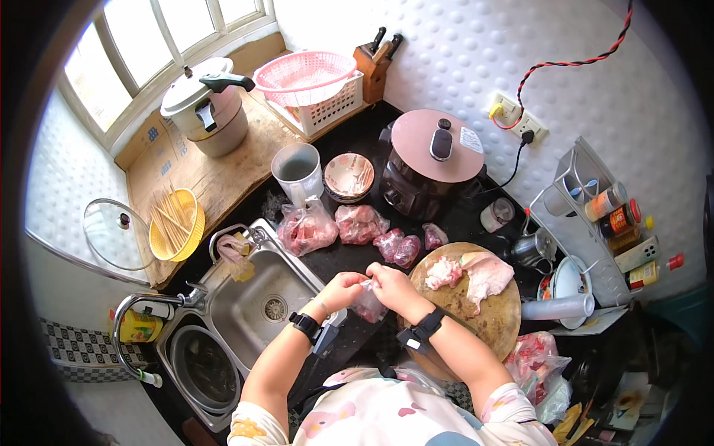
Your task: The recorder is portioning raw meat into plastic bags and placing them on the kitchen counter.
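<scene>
Both my hands pinch the gathered top of a clear plastic bag of raw meat [369,304], which hangs below them beside the sink. My left hand [341,291] is at its left, my right hand [395,290] at its right. Just beyond them lie small wrapped meat bundles [406,250], a larger bag of meat [357,224] and another bag of meat [305,228]. Right of my right hand, a round wooden chopping board [496,329] bears a slab of pale raw fat or skin [488,276] and a smaller pale piece [443,272].
The double steel sink [251,295] is at the left. A lidded electric cooker [435,161] stands behind the bags, near stacked bowls [348,175] and a plastic jug [297,170]. Right of the board are a plastic roll [558,306], a condiment rack [591,223] and another meat bag [535,362].
</scene>
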Action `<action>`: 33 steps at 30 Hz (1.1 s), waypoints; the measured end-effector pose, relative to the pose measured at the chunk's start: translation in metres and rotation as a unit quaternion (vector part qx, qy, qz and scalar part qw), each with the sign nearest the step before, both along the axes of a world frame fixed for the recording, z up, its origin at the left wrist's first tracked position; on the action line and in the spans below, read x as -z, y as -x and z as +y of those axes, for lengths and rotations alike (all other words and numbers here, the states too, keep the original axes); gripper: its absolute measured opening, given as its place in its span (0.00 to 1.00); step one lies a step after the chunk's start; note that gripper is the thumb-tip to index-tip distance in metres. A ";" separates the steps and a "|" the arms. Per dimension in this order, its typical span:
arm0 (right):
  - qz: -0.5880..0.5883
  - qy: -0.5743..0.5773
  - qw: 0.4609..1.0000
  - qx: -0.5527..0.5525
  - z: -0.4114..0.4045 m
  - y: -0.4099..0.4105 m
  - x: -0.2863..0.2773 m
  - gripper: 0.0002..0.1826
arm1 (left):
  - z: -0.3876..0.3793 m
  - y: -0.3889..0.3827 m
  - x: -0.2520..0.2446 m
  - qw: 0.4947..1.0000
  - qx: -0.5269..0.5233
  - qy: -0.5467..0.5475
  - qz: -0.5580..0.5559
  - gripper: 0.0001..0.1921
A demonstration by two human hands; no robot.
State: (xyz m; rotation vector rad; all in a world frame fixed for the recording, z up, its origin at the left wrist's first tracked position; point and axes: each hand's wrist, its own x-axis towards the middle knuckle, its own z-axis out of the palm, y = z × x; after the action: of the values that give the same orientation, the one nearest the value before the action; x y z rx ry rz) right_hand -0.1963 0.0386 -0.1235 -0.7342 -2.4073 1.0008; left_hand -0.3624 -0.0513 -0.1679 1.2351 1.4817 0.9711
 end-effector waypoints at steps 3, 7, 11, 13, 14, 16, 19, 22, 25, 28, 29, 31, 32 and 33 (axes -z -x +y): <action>-0.064 -0.081 0.994 0.019 -0.006 0.002 0.009 0.10 | 0.002 0.004 -0.003 0.996 0.027 0.076 -0.032 0.18; -0.040 -0.229 0.972 0.029 -0.014 0.012 0.014 0.08 | 0.004 -0.007 -0.004 0.977 -0.095 0.097 -0.166 0.15; -0.048 -0.242 0.969 0.029 -0.013 0.004 0.024 0.08 | 0.005 -0.005 -0.007 0.966 -0.103 0.088 -0.222 0.07; -0.073 -0.235 0.969 0.014 -0.016 -0.002 0.028 0.08 | 0.004 -0.003 -0.009 0.966 -0.092 0.091 -0.225 0.06; -0.097 -0.229 0.969 0.001 -0.018 -0.005 0.029 0.08 | 0.004 -0.003 0.001 0.965 -0.092 0.093 -0.226 0.06; -0.105 -0.200 0.973 -0.040 -0.025 -0.013 0.033 0.09 | 0.005 -0.002 0.016 0.956 -0.224 0.000 -0.189 0.05; -0.148 -0.087 0.976 -0.132 -0.040 -0.031 0.040 0.10 | -0.001 0.013 0.036 0.933 -0.342 0.062 -0.091 0.08; -0.203 -0.056 0.961 -0.181 -0.051 -0.049 0.049 0.10 | -0.008 0.017 0.055 0.923 -0.358 0.085 0.113 0.11; -0.218 -0.050 0.952 -0.208 -0.052 -0.048 0.053 0.09 | -0.008 0.013 0.055 0.917 -0.358 0.071 0.158 0.11; -0.186 0.002 0.967 -0.171 -0.044 -0.045 0.041 0.09 | -0.005 0.011 0.038 0.944 -0.327 0.028 -0.041 0.10; -0.157 0.030 0.977 -0.138 -0.039 -0.042 0.036 0.10 | -0.003 0.010 0.027 0.931 -0.286 -0.015 -0.225 0.10; -0.064 0.090 0.990 -0.084 -0.022 -0.033 0.024 0.09 | -0.002 0.006 0.002 0.964 -0.131 -0.002 -0.233 0.09; -0.048 0.141 0.987 -0.060 -0.012 -0.028 0.021 0.09 | -0.003 0.003 -0.007 0.972 -0.078 0.060 -0.216 0.09; -0.031 0.191 0.980 -0.037 -0.005 -0.020 0.017 0.10 | -0.003 0.002 -0.014 0.973 -0.025 0.120 -0.195 0.09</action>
State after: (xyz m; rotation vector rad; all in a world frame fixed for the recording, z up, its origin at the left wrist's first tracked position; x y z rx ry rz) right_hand -0.1759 0.0336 -0.1403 -0.8173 -2.3339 1.5183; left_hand -0.3642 -0.0548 -0.1542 0.7831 1.2772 0.9713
